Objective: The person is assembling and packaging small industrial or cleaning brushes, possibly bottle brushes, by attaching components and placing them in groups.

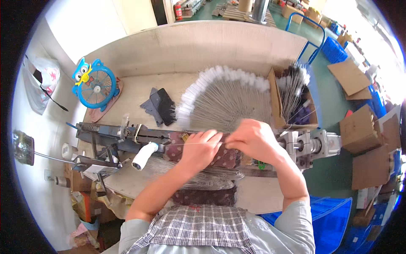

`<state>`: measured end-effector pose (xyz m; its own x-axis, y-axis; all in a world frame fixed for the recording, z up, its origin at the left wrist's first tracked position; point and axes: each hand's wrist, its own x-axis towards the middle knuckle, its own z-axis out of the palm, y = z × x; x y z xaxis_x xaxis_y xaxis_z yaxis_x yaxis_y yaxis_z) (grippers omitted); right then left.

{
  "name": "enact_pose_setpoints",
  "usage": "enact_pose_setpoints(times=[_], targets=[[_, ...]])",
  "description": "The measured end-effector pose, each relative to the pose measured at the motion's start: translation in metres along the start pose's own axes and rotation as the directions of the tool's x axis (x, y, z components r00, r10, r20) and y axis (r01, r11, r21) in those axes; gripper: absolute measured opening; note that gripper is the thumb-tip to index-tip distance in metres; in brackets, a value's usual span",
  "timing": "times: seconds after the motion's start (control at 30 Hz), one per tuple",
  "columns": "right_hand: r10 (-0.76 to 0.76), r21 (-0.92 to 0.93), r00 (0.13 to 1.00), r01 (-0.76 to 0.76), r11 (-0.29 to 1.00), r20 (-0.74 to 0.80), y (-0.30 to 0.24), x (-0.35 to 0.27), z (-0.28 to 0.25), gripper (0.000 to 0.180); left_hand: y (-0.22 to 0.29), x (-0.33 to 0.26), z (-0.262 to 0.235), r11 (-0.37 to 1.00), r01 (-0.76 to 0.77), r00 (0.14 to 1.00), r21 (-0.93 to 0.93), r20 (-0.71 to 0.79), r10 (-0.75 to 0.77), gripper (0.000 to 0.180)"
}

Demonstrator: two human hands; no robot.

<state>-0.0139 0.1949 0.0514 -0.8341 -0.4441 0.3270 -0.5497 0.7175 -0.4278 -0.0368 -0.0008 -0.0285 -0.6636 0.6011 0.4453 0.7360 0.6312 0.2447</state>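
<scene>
A thin wire [182, 144] stretches from near a white-wrapped handle [144, 156] with a blue end to my hands over the bench machine. My left hand [202, 148] has its fingers closed on the wire, above a dark red dotted cloth [222, 157]. Just to its right, my right hand [256, 139] pinches by the wire's right end; its fingertips are partly hidden. Beyond both hands, many thin wires with white tufted ends [198, 91] lie fanned out. More loose wires [203, 178] are bundled on the near side of the machine.
The machine's metal chuck [302, 144] stands at the right, its spring-loaded bar [105, 130] at the left. A cardboard box [275, 99] holds dark and white tufted wires. A blue fan [96, 86] and dark flat pieces [160, 106] lie farther left. A low board [190, 44] bounds the far side.
</scene>
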Motion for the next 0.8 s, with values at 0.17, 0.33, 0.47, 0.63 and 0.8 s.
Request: enact_pose_setpoints(times=[0.17, 0.33, 0.47, 0.63, 0.8], targets=[[-0.167, 0.135, 0.983, 0.176, 0.975, -0.075, -0.018, 0.047, 0.053, 0.008, -0.001, -0.065, -0.034, 0.904, 0.26, 0.962, -0.34, 0.01, -0.274, 0.015], [-0.134, 0.104, 0.99, 0.139, 0.985, -0.05, -0.033, 0.073, 0.094, 0.008, -0.018, -0.108, -0.063, 0.293, 0.585, 0.668, -0.756, 0.245, -0.703, 0.014], [-0.076, 0.033, 0.997, 0.075, 0.997, 0.019, -0.045, 0.084, 0.108, 0.008, -0.044, -0.122, -0.069, -0.283, 0.378, 0.51, -0.881, 0.454, -0.731, 0.035], [-0.048, 0.027, 0.999, 0.049, 0.998, -0.007, -0.05, 0.084, 0.108, 0.01, -0.031, -0.088, -0.067, -0.545, 0.199, 0.461, -0.814, 0.569, -0.681, 0.05], [-0.033, -0.016, 0.999, 0.034, 0.999, 0.023, -0.051, 0.08, 0.106, 0.011, -0.048, -0.095, -0.039, 0.348, 0.827, 0.54, -0.442, 0.452, -0.71, 0.041]])
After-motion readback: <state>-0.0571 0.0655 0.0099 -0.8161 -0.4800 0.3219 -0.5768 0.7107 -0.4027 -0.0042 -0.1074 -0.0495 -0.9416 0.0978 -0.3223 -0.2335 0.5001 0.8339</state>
